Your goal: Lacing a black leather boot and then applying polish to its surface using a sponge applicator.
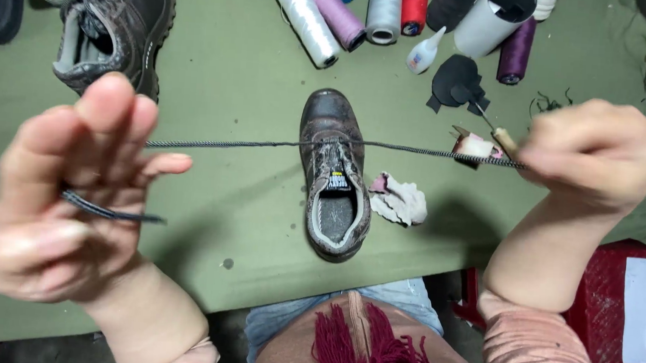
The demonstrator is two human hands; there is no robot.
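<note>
A worn dark shoe (335,175) stands on the green table (231,84), toe pointing away from me. A black-and-white shoelace (250,144) runs through its front eyelets and is stretched out to both sides. My left hand (72,194), raised close to the camera, grips the lace's left end, and a short tail hangs below the fingers. On the right, my right hand (594,151) is closed around the lace's other end.
A second dark shoe (118,27) sits at the back left. Several thread spools (342,12), a small glue bottle (425,52), black scraps (457,81) and an awl (497,133) lie at the back. A crumpled rag (401,201) lies beside the shoe. A red stool (618,301) holds paper and a pen.
</note>
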